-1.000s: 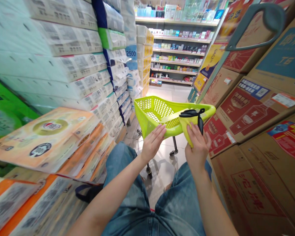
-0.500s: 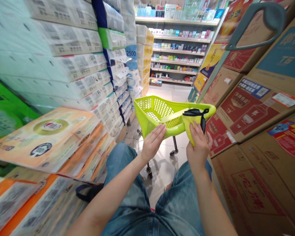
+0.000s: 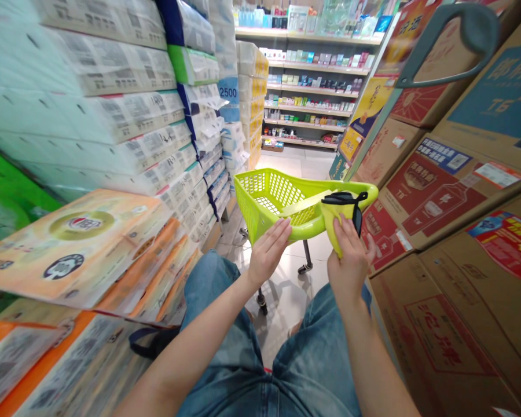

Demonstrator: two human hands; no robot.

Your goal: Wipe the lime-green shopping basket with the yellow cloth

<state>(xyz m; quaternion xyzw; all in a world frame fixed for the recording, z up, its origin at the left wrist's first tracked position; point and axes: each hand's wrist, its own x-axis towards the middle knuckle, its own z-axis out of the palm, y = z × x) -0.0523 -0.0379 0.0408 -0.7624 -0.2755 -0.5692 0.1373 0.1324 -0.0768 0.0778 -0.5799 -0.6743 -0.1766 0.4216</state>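
The right hand [image 3: 349, 255] holds a black-trimmed yellow cloth [image 3: 331, 216], probably soft, light and best gripped mid-fabric, against the near-right rim of the shopping cart [image 3: 304, 231], the left hand [image 3: 267, 249] resting flat-fingered on the near rim.

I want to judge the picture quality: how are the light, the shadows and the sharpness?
Head view: bright glare on the floor beyond the cart; head view: soft grey shadows beneath it; head view: white packs smeared and stretched toward the left edge; head view: left hand, right hand and yellow cloth comparatively clear.
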